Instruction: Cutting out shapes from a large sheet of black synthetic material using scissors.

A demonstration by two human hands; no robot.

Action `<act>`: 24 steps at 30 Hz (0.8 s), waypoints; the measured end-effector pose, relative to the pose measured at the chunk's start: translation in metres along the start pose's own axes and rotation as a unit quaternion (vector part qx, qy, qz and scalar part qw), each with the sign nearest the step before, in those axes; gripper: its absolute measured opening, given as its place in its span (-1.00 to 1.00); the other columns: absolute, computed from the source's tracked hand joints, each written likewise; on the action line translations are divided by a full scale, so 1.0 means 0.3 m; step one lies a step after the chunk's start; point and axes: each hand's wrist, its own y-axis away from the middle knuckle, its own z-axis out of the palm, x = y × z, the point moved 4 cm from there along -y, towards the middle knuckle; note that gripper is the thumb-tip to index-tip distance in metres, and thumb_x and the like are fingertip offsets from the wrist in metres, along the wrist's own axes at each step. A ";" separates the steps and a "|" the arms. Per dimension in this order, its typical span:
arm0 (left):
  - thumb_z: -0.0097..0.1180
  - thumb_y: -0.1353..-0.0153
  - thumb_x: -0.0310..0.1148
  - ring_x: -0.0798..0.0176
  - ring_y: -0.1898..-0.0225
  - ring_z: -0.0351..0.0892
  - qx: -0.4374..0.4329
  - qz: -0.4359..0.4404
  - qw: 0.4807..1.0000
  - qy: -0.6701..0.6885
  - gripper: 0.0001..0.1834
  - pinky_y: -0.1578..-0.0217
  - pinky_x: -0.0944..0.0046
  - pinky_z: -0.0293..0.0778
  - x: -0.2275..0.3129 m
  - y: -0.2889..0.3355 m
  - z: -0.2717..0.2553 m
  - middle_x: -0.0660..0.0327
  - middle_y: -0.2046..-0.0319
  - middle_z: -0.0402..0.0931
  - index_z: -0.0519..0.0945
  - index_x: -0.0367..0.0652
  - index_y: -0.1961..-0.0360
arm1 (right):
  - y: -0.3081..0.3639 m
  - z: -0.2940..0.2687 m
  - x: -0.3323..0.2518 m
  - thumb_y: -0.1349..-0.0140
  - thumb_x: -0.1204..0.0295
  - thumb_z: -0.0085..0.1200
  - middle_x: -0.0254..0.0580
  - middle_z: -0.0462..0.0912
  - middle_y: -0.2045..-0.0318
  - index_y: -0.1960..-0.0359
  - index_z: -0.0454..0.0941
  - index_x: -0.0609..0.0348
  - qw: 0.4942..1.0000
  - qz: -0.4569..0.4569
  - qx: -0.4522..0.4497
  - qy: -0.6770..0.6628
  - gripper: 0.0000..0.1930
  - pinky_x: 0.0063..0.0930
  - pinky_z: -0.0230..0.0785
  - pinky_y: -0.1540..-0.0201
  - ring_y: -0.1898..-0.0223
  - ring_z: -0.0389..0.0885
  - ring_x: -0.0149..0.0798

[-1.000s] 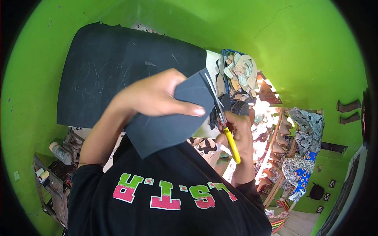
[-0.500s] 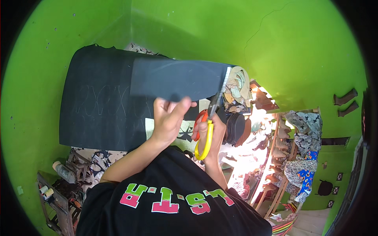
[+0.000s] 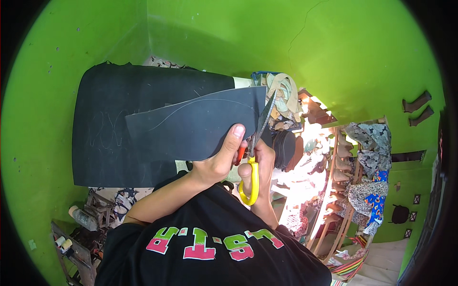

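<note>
My left hand (image 3: 222, 155) grips a flat black sheet piece (image 3: 191, 126) by its lower right part, thumb on top. A thin curved line is drawn along its upper side, and its lower edge is curved. In my right hand (image 3: 262, 157) are scissors (image 3: 255, 176) with one yellow and one red handle loop. Their blades point up and stand slightly apart at the right end of the piece; whether they touch it I cannot tell. Beneath lies a large black sheet (image 3: 100, 157) with pale outlines drawn on it, spread over the table.
Tan and pale scraps fill a blue basket (image 3: 285, 93) beyond the scissors. Dark sole-shaped pieces (image 3: 285, 150) are stacked to the right. Farther right, a wooden rack (image 3: 329, 190) holds brown shoe forms and patterned cloth. A wooden stand (image 3: 78, 250) with thread spools is at lower left.
The held black piece has tilted, its left end dropping lower and nearer to me. My left hand has moved right, close to the scissors, and the blades have opened.
</note>
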 end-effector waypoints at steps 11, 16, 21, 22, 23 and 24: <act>0.14 -0.36 -0.47 0.36 0.49 0.48 -0.051 -0.044 0.997 -0.030 -0.90 0.51 0.39 0.40 0.035 -0.017 -0.035 0.17 0.36 0.58 0.58 -0.30 0.22 | -0.007 -0.058 0.005 0.11 -0.23 0.47 -0.42 0.35 0.74 0.60 0.39 0.21 0.995 -0.057 -0.043 0.064 -0.29 -0.58 0.10 0.62 0.67 0.28 -0.56; 0.21 -0.35 -0.42 0.39 0.49 0.58 0.077 -0.094 0.987 0.104 -0.84 0.51 0.38 0.50 0.012 -0.017 -0.047 0.22 0.42 0.63 0.63 -0.34 0.22 | -0.002 -0.059 0.022 0.11 -0.16 0.51 -0.40 0.27 0.77 0.61 0.37 0.18 0.978 -0.105 -0.041 0.176 -0.32 -0.54 0.05 0.63 0.68 0.20 -0.54; 0.23 -0.34 -0.43 0.39 0.50 0.58 0.013 -0.116 0.991 0.064 -0.86 0.49 0.40 0.49 -0.024 -0.024 -0.073 0.21 0.43 0.63 0.63 -0.32 0.23 | 0.012 -0.032 0.066 0.06 -0.17 0.47 -0.40 0.28 0.74 0.58 0.39 0.19 0.997 -0.004 -0.046 0.056 -0.33 -0.56 0.06 0.61 0.66 0.21 -0.54; 0.23 -0.33 -0.43 0.38 0.50 0.58 -0.035 -0.124 0.991 0.022 -0.86 0.49 0.39 0.49 -0.028 -0.024 -0.078 0.20 0.42 0.62 0.63 -0.32 0.23 | 0.012 -0.028 0.063 0.05 -0.17 0.46 -0.40 0.30 0.72 0.56 0.41 0.20 0.999 0.010 -0.047 0.002 -0.33 -0.57 0.07 0.60 0.65 0.23 -0.55; 0.23 -0.33 -0.43 0.38 0.50 0.58 -0.034 -0.124 0.991 0.021 -0.86 0.49 0.39 0.49 -0.034 -0.019 -0.088 0.20 0.42 0.62 0.63 -0.32 0.23 | 0.010 -0.023 0.061 0.04 -0.17 0.46 -0.39 0.31 0.71 0.54 0.42 0.22 0.997 0.022 -0.049 -0.053 -0.34 -0.58 0.08 0.59 0.64 0.24 -0.56; 0.23 -0.33 -0.44 0.38 0.50 0.58 -0.056 -0.122 0.991 0.015 -0.87 0.49 0.39 0.49 -0.045 -0.011 -0.091 0.20 0.43 0.62 0.63 -0.32 0.24 | 0.004 -0.036 0.064 -0.02 -0.10 0.46 -0.39 0.34 0.70 0.50 0.46 0.25 0.998 0.010 -0.067 -0.008 -0.39 -0.59 0.10 0.58 0.62 0.26 -0.57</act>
